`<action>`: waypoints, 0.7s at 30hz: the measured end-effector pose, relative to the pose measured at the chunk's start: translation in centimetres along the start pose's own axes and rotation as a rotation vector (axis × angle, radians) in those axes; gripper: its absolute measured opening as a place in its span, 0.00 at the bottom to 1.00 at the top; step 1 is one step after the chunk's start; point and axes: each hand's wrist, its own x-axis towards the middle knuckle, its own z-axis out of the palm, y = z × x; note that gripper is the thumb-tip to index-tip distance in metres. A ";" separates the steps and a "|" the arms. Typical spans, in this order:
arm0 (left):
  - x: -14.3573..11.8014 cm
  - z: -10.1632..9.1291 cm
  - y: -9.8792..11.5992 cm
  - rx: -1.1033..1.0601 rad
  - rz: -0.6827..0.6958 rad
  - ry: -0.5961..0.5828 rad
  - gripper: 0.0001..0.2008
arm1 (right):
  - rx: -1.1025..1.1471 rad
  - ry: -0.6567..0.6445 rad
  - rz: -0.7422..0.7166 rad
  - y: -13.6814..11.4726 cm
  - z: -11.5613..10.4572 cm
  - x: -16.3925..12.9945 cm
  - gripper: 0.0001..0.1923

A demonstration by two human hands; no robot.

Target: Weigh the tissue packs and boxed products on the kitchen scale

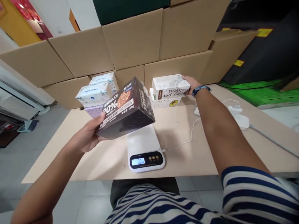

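Observation:
My left hand (90, 133) grips a dark brown food box (130, 109) by its left end, with a round cookie picture and "20%" on its front. The box is tilted in the air over the back of a white digital scale (142, 143), whose display reads 0.00. At the back right, my right hand (190, 84) is closed around the right end of a white "Su-per Meal" box (171, 85). That box lies on top of another white box (167, 102) with dots and an avocado picture. The fingers behind it are partly hidden.
Tissue packs (93, 95) sit on a purple box (93, 111) at the back left. Cardboard boxes (133, 40) form a wall behind the table (182, 155). A white cable (179, 144) runs from the scale toward a power strip (241, 121) on the right.

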 end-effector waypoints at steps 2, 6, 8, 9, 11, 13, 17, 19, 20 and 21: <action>-0.1 -0.1 -0.7 -0.002 -0.105 -0.011 0.14 | -0.013 0.061 0.192 0.0 0.2 -0.3 0.22; 0.0 -0.2 -2.2 -0.050 -0.197 0.002 0.15 | -0.010 0.146 0.376 -0.1 1.0 -0.8 0.24; 0.2 -0.4 -2.8 -0.087 -0.199 0.019 0.15 | -0.012 0.167 0.396 -0.2 1.3 -0.9 0.23; 0.3 -0.5 -3.0 -0.103 -0.201 0.024 0.15 | -0.015 0.172 0.401 -0.2 1.5 -0.9 0.23; 0.4 -0.6 -3.3 -0.127 -0.201 0.028 0.15 | -0.025 0.170 0.407 -0.2 1.7 -0.9 0.22; 0.3 -0.7 -3.5 -0.153 -0.196 0.032 0.16 | -0.042 0.159 0.408 -0.2 1.8 -0.8 0.21; -0.1 -0.6 -3.8 -0.210 -0.192 0.066 0.17 | -0.102 0.132 0.353 0.1 1.6 -0.5 0.21; -0.2 -0.6 -3.9 -0.212 -0.198 0.082 0.18 | -0.147 0.121 0.252 0.3 1.5 -0.4 0.22; -0.3 -0.6 -4.0 -0.207 -0.200 0.088 0.18 | -0.172 0.122 0.166 0.4 1.5 -0.3 0.23; -0.3 -0.6 -4.0 -0.199 -0.200 0.092 0.18 | -0.198 0.129 0.065 0.4 1.6 -0.3 0.24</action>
